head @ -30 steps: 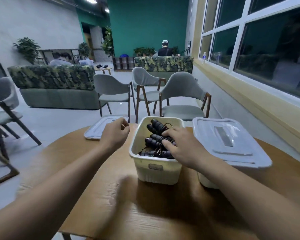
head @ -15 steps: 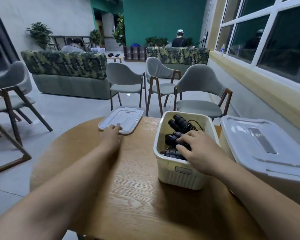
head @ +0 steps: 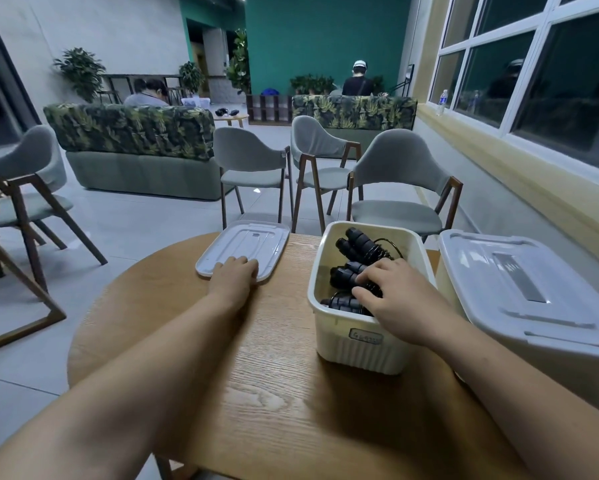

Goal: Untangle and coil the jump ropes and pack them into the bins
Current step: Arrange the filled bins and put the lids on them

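Cream plastic, ribbed at the wall, the small bin (head: 357, 344) stands on the wooden counter (head: 274, 393) and anchors the head view. Inside it lie the jump ropes (head: 357, 244), black handles stacked with thin cord looped behind them toward the bin's far end. The right hand (head: 402, 299) reaches over the bin's near rim, its fingers (head: 364, 278) apart and bent down with the tips on the nearer handles. They look to be pressing the bundle low rather than closing round any one handle. To the bin's left lies its flat lid (head: 253, 237). The left hand (head: 234, 275) rests on the lid's near edge, fingers together on top and the thumb hidden, likely readying the cover. A larger lidded bin (head: 519, 289) sits just right of the cream one.
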### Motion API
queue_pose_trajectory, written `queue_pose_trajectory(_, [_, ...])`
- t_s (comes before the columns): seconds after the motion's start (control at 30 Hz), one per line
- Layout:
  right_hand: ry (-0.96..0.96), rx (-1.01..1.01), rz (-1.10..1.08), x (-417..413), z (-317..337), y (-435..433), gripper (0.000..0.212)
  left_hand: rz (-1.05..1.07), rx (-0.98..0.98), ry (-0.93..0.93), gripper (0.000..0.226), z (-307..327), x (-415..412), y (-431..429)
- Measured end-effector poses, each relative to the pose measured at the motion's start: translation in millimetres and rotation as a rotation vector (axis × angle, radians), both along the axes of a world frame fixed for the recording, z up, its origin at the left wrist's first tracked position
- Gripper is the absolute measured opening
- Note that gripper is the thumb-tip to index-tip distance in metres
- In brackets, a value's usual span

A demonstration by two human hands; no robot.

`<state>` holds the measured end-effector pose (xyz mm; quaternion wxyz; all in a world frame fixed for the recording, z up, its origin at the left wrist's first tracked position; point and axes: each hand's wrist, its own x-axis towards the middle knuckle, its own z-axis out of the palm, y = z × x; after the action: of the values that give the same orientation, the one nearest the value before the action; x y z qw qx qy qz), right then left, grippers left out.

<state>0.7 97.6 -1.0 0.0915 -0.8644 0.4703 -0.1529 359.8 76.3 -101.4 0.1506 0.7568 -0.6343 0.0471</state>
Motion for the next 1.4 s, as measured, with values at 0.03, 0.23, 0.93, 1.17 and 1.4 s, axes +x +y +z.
queue_pose_trajectory(0.03, [-0.001, 0.001, -0.002, 0, 0, 0, 0.036, -0.025, 0.004, -0.02, 0.024, 5, -3, 4])
queue_pose_trajectory(0.23, [-0.014, -0.004, -0.006, -2, 2, 2, 0.035, -0.143, -0.186, -0.063, 0.025, 55, -21, 28])
queue_pose_trajectory(0.93, [-0.917, 0.564, -0.052, -4, 42, 27, 0.032, -0.426, -0.546, 0.984, 0.011, 228, -179, 99])
queue_pose_trajectory(1.17, [-1.211, 1.04, -0.091, -19, 46, 27, 0.039, -0.484, -0.45, 1.434, 0.018, 219, -211, 102])
queue_pose_trajectory(1.4, [-1.136, 0.654, -0.264, -54, 47, 7, 0.016, -0.338, -0.304, 1.373, 0.046, 195, -188, 99])
